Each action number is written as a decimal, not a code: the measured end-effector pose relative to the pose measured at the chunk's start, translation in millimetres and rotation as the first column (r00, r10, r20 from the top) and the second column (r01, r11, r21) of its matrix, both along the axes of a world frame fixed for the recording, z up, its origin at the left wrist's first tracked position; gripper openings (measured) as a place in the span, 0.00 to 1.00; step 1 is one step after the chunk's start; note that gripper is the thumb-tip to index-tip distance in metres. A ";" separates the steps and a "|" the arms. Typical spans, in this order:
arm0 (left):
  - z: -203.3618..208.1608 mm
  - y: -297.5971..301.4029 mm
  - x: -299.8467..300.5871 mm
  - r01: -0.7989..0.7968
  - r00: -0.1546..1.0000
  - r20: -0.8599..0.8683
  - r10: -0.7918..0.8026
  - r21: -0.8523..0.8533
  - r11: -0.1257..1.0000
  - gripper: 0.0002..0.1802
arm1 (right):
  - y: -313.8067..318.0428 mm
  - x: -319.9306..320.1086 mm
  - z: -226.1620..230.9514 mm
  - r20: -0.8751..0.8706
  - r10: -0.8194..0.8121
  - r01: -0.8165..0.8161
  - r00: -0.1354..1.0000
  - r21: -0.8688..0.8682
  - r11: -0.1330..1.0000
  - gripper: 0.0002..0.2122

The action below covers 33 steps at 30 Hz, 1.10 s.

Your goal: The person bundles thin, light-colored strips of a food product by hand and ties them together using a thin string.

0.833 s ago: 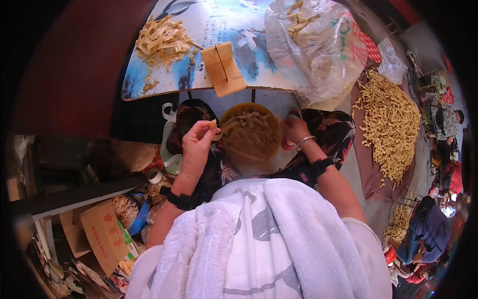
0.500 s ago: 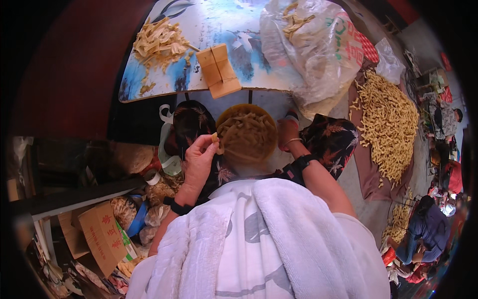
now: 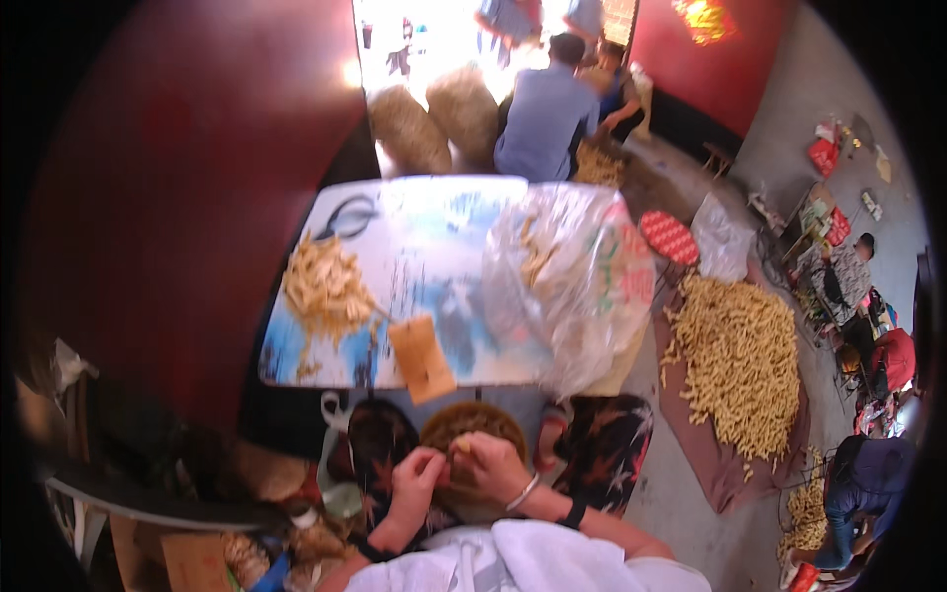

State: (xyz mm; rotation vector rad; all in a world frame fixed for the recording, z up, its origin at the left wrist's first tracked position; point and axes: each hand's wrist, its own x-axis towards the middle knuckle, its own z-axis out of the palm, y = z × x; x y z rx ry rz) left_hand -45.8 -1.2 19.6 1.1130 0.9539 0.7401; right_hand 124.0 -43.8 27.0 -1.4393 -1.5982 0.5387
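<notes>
Over a round yellow-brown basin (image 3: 473, 407) between my knees, both hands come close together. In the fingertips of my right hand (image 3: 500, 470) a small yellowish piece (image 3: 462, 445) shows. My left hand (image 3: 418, 481) is pinched just left of it; whatever its fingertips grip is hidden. The basin's contents are mostly covered by my hands. Beyond the basin stands a low table (image 3: 434, 212) with a white and blue patterned top. A pile of pale yellow strips (image 3: 327, 289) lies on its left side, and a wooden block (image 3: 422, 357) overhangs its near edge.
A clear plastic bag (image 3: 582, 296) with strips covers the table's right side. To the right, many yellow knotted pieces (image 3: 735, 365) lie heaped on a brown cloth (image 3: 681, 414). Cardboard boxes (image 3: 192, 562) stand at lower left. Several people work farther off, one in blue (image 3: 543, 123) beyond the table.
The view has tilted up, showing the doorway and people. My right hand has moved from the basin's right side to meet my left. The left has come over the basin.
</notes>
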 end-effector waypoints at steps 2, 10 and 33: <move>-26.1 3.2 -8.8 0.077 0.997 0.057 -0.061 -0.362 0.929 0.17 | -3.9 0.6 5.9 -0.071 -0.003 0.007 0.997 0.057 0.998 0.05; -29.3 5.6 2.9 0.216 0.937 0.349 -0.001 -0.579 0.787 0.09 | -23.5 -12.6 4.9 -0.218 0.172 -0.184 0.961 -0.037 0.982 0.07; -41.3 13.8 0.4 0.273 0.955 0.249 -0.161 -0.522 0.808 0.10 | -27.6 -6.7 -11.0 -0.232 0.171 -0.189 0.958 -0.057 0.980 0.06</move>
